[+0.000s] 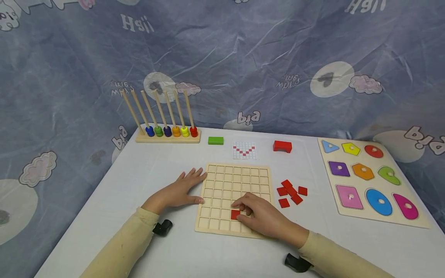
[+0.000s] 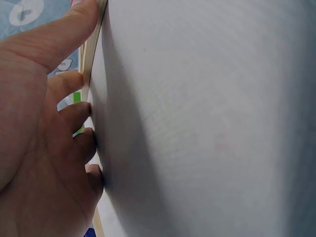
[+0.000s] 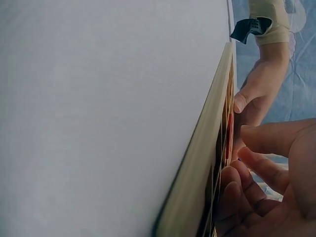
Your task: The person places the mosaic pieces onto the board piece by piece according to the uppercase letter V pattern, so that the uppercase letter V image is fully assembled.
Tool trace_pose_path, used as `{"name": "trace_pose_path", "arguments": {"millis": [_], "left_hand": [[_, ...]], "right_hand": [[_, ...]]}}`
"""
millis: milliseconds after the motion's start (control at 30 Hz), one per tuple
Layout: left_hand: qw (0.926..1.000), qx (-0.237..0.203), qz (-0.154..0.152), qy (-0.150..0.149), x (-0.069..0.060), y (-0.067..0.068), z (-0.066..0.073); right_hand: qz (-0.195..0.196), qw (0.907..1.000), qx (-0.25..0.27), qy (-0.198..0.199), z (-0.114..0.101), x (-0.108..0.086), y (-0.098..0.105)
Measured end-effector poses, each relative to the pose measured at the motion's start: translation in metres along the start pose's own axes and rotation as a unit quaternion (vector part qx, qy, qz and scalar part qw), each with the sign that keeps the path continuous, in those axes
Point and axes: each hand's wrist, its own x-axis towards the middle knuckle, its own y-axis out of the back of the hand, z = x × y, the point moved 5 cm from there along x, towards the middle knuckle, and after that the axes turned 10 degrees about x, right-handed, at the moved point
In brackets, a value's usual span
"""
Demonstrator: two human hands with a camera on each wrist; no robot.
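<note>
A square wooden grid board (image 1: 217, 193) lies on the white table. One red square tile (image 1: 235, 214) sits in a cell of its lower part. Over this tile is my right hand (image 1: 262, 216), its thumb tip at the tile's right edge; in the right wrist view thumb and forefinger stand apart, with no tile visible between them. My left hand (image 1: 180, 191) rests flat at the board's left side, thumb and fingertips touching the edge. Several loose red tiles (image 1: 289, 190) lie to the board's right. Behind the board lies a small grid card (image 1: 244, 150) with red squares in a V.
A bead stacker (image 1: 168, 139) with upright rods stands at the back left. A green block (image 1: 216, 141) and a red arch block (image 1: 282, 146) flank the card. On the right lies a knobbed shape puzzle (image 1: 365, 185). Patterned cloth hangs behind the table.
</note>
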Motion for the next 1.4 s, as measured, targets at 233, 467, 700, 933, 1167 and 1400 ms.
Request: {"name": "trace_pose_path", "arguments": {"millis": [233,467,700,933,1167,1400], "left_hand": [[1.0,-0.002,0.001,-0.001,0.0,0.0,0.001],[1.0,0.001,0.002,0.0,0.0,0.001,0.001],[1.0,-0.001,0.001,0.002,0.0,0.001,0.0],[1.0,-0.003,0.0,0.003,0.0,0.0,0.0],[1.0,-0.001,-0.001,0.006,0.0,0.0,-0.001],[1.0,0.003,0.0,0.009,0.001,-0.001,-0.001]], "right_hand": [[0.01,0.9996,0.02,0.015,0.003,-0.005,0.01],[0.023,0.9996,0.019,0.001,0.013,-0.012,0.024],[0.027,0.9993,0.024,-0.011,0.02,-0.022,0.036],[0.043,0.9988,0.019,-0.007,0.029,-0.031,0.052],[0.07,0.9975,0.003,-0.004,0.045,-0.04,0.07],[0.085,0.9961,-0.02,-0.012,0.063,-0.046,0.088]]}}
